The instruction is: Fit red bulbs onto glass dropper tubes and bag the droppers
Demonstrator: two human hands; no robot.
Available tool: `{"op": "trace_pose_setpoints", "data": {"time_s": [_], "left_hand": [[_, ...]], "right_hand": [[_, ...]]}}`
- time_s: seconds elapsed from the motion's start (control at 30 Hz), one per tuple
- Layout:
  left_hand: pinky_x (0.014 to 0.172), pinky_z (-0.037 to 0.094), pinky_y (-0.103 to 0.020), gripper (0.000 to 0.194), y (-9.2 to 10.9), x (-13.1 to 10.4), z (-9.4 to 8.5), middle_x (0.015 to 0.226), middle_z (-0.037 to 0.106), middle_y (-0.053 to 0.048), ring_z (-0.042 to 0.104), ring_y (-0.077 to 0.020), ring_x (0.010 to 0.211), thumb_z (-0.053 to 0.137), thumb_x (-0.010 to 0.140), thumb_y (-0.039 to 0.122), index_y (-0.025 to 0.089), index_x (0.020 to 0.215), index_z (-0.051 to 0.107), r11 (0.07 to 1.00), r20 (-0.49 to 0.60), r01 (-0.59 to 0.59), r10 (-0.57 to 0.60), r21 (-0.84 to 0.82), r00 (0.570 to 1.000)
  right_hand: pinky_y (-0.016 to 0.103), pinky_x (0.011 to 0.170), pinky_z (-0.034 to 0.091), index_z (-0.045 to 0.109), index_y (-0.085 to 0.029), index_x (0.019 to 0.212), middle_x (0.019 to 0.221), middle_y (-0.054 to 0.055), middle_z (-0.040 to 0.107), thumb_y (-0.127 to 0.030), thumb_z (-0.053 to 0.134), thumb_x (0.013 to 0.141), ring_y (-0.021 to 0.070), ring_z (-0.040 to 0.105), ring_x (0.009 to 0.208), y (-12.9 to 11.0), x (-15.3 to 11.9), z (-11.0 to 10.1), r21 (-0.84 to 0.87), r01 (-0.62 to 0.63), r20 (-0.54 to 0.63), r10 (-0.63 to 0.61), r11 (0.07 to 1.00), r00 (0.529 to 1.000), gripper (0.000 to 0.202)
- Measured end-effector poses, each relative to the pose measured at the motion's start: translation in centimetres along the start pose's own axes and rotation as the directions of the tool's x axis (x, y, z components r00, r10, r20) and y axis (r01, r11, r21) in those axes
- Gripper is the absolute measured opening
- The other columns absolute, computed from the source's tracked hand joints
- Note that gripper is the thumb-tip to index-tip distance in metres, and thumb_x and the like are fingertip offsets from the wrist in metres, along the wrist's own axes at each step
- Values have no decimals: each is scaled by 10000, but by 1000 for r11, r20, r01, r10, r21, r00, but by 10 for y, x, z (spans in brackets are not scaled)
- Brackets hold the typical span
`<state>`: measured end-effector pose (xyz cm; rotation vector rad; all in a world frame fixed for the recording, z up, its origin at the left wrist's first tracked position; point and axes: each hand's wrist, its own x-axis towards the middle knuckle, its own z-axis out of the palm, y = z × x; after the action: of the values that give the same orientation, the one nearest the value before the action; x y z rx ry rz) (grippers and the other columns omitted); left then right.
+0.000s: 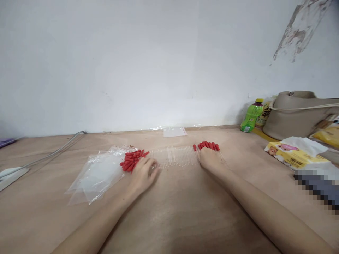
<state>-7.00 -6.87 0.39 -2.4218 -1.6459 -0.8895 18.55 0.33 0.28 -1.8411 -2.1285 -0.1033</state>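
Note:
My left hand point(144, 173) rests at the near right edge of a pile of red pieces point(131, 160), its fingers bent and apart; whether anything lies under them is hidden. A row of thin clear tubes point(174, 156) lies side by side across the middle of the table. At the row's right end, my right hand point(208, 157) has its fingers bent together over the tubes, just below several red caps point(210, 145) lined up there. Its fingertips are hidden, so what they hold cannot be made out. Clear plastic bags point(99, 176) lie left of the red pile.
A small clear bag point(174, 132) lies near the wall. At the right are a green bottle point(252, 115), a beige bag point(288, 114), a yellow tissue pack point(293, 155) and a blurred dark object point(317, 187). A grey cable point(57, 153) crosses the left side.

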Motion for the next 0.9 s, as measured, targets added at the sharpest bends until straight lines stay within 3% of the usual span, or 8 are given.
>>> {"op": "trace_pose_setpoints", "data": {"time_s": [0.13, 0.3, 0.43, 0.53, 0.6, 0.7, 0.8, 0.9], "left_hand": [[722, 388, -354, 150, -22, 10, -13, 855, 568, -78, 495, -256, 848, 498, 777, 317, 174, 804, 532, 963, -25, 39, -34, 268, 999], [692, 393, -341, 151, -32, 11, -12, 817, 596, -76, 540, -249, 804, 479, 786, 317, 178, 761, 535, 919, 33, 64, -83, 389, 996], [698, 396, -353, 150, -34, 11, -10, 845, 629, -86, 573, -255, 801, 423, 814, 242, 174, 806, 556, 899, 14, 76, -91, 432, 996], [754, 390, -376, 190, -33, 12, -11, 909, 633, -96, 575, -263, 844, 389, 834, 223, 172, 899, 560, 894, -51, 73, -56, 442, 997], [783, 387, -383, 211, -29, 11, -11, 963, 622, -100, 565, -264, 882, 380, 845, 236, 171, 958, 547, 918, -125, 64, -16, 391, 992], [773, 419, -319, 188, -14, 3, -6, 974, 615, -77, 566, -217, 891, 399, 851, 246, 178, 959, 537, 991, -184, -9, 34, 131, 982], [694, 450, -259, 157, 3, -11, 3, 885, 631, -36, 588, -164, 792, 443, 837, 244, 192, 948, 541, 985, -57, -56, 47, -164, 997], [651, 450, -267, 168, 16, -21, 7, 815, 630, -18, 581, -158, 716, 478, 808, 225, 210, 949, 567, 968, 93, -21, 46, -249, 995]], "right_hand": [[329, 688, 312, 556, -80, 841, 751, 161, 574, -263, 302, 871, 235, 522, 761, -9, -16, -12, -80, -4, -149, -8, 997, 989, 314], [308, 610, 313, 527, -118, 761, 708, 117, 548, -229, 245, 879, 201, 485, 654, -17, -43, -9, -72, 317, -199, -325, 946, 924, 325], [315, 630, 351, 529, -160, 719, 689, 88, 550, -235, 291, 876, 192, 493, 653, -20, -61, -3, 51, 437, -254, -411, 898, 875, 294], [311, 652, 392, 555, -189, 835, 744, 75, 578, -213, 302, 876, 187, 520, 706, -20, -69, 5, 217, 503, -287, -438, 837, 852, 257], [309, 686, 415, 528, -192, 1011, 836, 77, 589, -180, 290, 875, 185, 529, 782, -17, -70, 13, 287, 563, -323, -475, 775, 818, 274], [300, 720, 429, 485, -189, 1110, 906, 74, 581, -137, 301, 858, 172, 525, 842, -13, -68, 24, 327, 621, -342, -523, 713, 781, 316], [288, 736, 431, 523, -192, 1021, 928, 65, 572, -132, 319, 850, 156, 526, 851, -11, -65, 26, 379, 611, -348, -505, 695, 790, 273], [283, 734, 434, 523, -185, 969, 910, 64, 571, -157, 331, 852, 152, 530, 845, -12, -66, 20, 421, 578, -331, -475, 699, 815, 226]]}}
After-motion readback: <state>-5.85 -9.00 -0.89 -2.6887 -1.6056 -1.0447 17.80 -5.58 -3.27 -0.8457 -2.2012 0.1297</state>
